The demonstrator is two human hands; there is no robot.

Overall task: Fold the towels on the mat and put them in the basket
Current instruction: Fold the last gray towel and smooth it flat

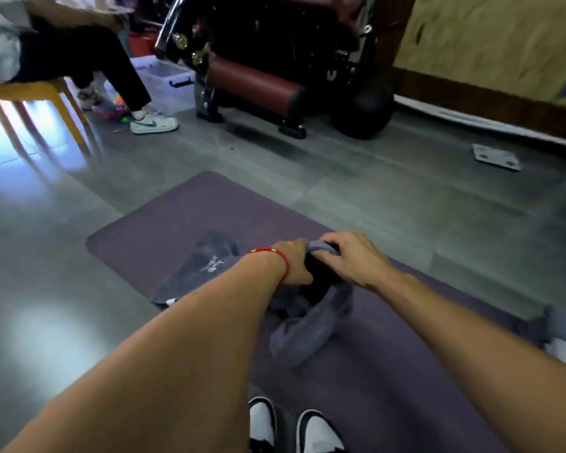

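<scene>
A grey tiled floor (389,197) carries the purple mat (151,230). Above the mat's middle, a grey towel (311,322) is gripped at its top edge by left hand (294,266) and right hand (353,256); it hangs toward the person. Beyond-left lies a dark bag (206,266); its white print is illegible.

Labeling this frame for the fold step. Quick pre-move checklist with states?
1. Left hand grips the grey towel: ok.
2. Right hand grips the towel's top edge: ok.
3. Towel hangs bunched, not spread flat: not ok.
4. Bare purple mat ahead to lay it on: ok.
5. Dark bag lies on the mat, left of the towel: not ok.
6. Basket in view: not ok, none seen.
</scene>
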